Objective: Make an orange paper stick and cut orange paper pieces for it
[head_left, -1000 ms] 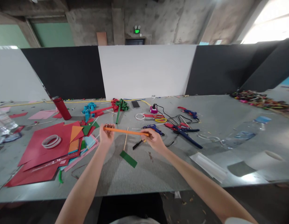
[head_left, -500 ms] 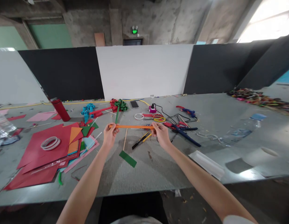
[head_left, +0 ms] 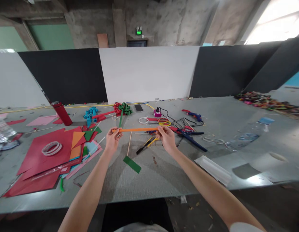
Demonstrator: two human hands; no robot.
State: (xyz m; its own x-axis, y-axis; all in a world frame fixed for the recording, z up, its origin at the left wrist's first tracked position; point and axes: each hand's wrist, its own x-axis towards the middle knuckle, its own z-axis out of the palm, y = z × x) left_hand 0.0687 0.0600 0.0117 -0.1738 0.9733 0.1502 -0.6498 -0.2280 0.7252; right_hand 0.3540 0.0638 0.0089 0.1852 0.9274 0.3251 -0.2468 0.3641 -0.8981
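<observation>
An orange strip stretches level between my two hands above the table. My left hand pinches its left end, and my right hand pinches its right end. Below the strip a thin wooden stick points down toward a green paper rectangle on the table. A black and yellow tool lies just left of my right hand. Behind my left hand are a green ribbon flower and a red one.
Red paper sheets carry a tape roll at left, near a red bottle. Blue-handled pliers, black cables and a plastic bottle lie at right. A phone rests farther back.
</observation>
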